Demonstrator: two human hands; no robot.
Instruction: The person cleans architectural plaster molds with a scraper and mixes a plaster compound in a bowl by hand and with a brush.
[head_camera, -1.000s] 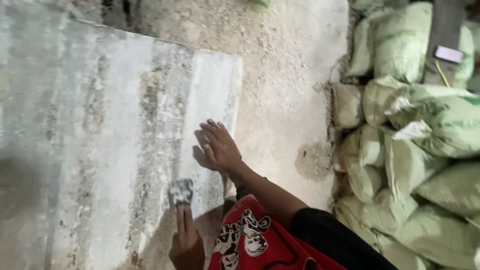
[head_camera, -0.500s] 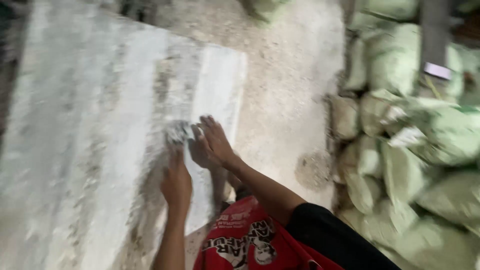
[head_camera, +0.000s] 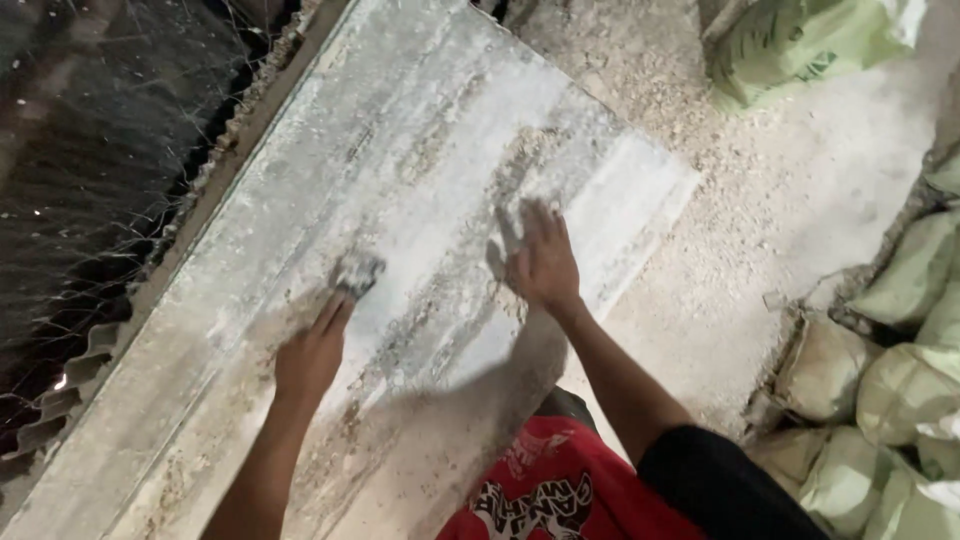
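A large grey dusty slab (head_camera: 400, 180) lies tilted in front of me, streaked with white and brown grit. My left hand (head_camera: 312, 352) presses a small grey pad or rag (head_camera: 357, 272) onto the slab's middle. My right hand (head_camera: 542, 258) lies flat on the slab to the right of the pad, fingers spread and holding nothing. My red printed shorts (head_camera: 545, 492) show at the bottom.
Pale green filled sacks (head_camera: 905, 370) are stacked along the right side, with another sack (head_camera: 790, 50) at the top right. Gritty concrete floor (head_camera: 760, 230) lies between slab and sacks. Dark wire mesh and corrugated sheet (head_camera: 90, 200) border the slab's left edge.
My left hand has moved the pad up and left across the slab, away from my right hand. The view has swung, showing more of the slab's left edge.
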